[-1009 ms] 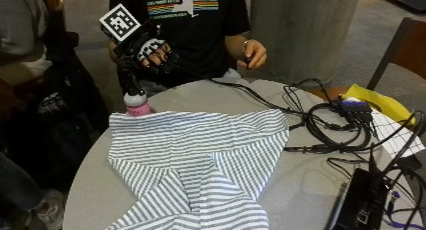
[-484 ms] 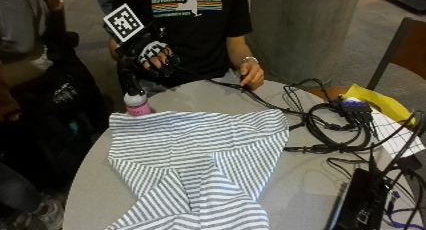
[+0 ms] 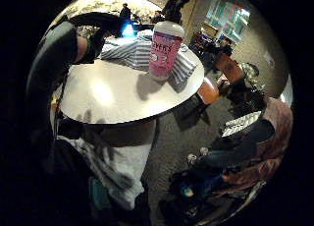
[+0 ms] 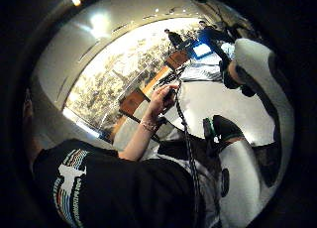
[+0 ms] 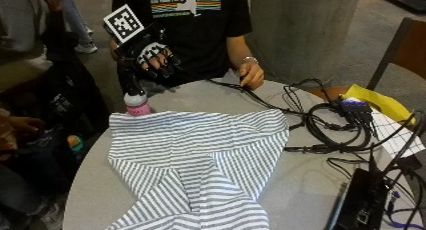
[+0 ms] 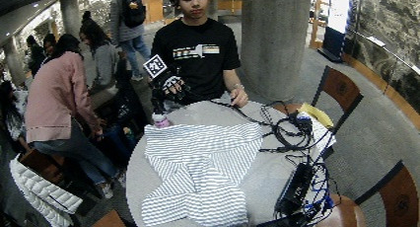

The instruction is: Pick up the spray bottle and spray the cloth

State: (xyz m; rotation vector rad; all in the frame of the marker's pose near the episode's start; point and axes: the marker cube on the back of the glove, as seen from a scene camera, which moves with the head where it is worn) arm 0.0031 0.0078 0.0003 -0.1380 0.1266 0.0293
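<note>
The spray bottle point(image 5: 137, 104), pink label with a black sprayer on top, stands at the table's far left edge, touching the far corner of the striped grey-and-white cloth point(image 5: 200, 160). The cloth lies spread across the round table point(image 5: 86, 190). My gloved right hand point(image 5: 154, 55) hovers above and just behind the bottle, fingers spread and slightly bent, holding nothing. In the little finger side palm view the bottle point(image 3: 166, 48) stands a short way off on the table by the cloth point(image 3: 132, 51). The bare left hand point(image 5: 250, 75) rests at the table's far edge on a cable.
A tangle of black cables point(image 5: 333, 125) covers the table's right side, with a yellow item point(image 5: 373, 97) and a black device point(image 5: 359, 200). A chair point(image 5: 399, 45) stands at the right. A seated person and bags point(image 5: 40, 130) crowd the left, close to the bottle.
The bare left hand has come down from chest height to the table's far edge. The gloved hand has stayed above the bottle.
</note>
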